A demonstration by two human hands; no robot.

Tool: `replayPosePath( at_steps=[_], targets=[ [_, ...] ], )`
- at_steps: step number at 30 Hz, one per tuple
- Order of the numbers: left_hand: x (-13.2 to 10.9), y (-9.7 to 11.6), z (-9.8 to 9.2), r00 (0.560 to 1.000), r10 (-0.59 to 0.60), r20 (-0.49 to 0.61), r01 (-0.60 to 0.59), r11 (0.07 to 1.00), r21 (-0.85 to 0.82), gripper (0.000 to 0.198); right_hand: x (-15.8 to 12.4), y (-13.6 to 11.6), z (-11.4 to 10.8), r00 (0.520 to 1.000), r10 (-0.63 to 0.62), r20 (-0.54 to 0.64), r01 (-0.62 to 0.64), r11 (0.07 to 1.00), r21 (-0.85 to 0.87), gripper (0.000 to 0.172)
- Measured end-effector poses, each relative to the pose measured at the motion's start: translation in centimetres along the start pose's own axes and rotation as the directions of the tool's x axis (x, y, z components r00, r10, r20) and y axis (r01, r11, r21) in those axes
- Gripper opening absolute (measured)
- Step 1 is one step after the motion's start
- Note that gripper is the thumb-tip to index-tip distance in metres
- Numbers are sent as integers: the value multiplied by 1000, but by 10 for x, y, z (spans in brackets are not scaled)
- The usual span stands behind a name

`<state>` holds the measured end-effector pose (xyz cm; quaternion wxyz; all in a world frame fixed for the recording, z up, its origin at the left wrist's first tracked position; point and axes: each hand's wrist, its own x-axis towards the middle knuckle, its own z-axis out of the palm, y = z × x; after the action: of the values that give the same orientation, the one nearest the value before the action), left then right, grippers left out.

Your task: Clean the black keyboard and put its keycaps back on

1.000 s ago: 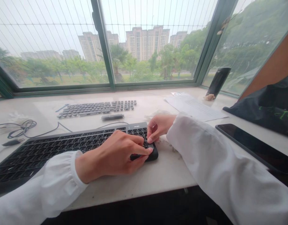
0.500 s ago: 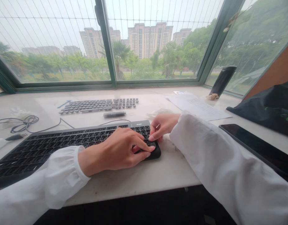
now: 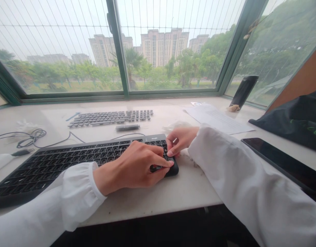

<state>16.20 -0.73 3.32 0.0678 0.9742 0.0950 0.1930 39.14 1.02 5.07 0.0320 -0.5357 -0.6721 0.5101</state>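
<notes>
- The black keyboard lies on the white table, its right end under the hands.
- The left hand rests over this end, fingers bent, tips near the front corner; I cannot tell if it holds something.
- The right hand is at the right edge, thumb and finger narrow (what is between them, I cannot see).
- Behind the keyboard, loose keys lie in rows.

Black phone, white paper, dark cylinder
</notes>
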Motion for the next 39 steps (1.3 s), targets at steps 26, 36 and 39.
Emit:
replayPosePath(
  at_steps=[26, 36, 39],
  targets=[
    [0, -10, 2, 976, -213, -32, 215, 958, 187, 37, -38, -34, 29, 932, -150, -329, -78, 805, -588, 32],
    [-6, -16, -5, 997, -78, 20, 68, 949, 307, 35, -43, -34, 28, 957, -185, -224, 18, 809, -587, 30],
    [-7, -16, -4, 999, -54, 0, 51, 951, 306, 34, -43, -33, 27, 961, -183, -210, 33, 823, -567, 28]
  ],
)
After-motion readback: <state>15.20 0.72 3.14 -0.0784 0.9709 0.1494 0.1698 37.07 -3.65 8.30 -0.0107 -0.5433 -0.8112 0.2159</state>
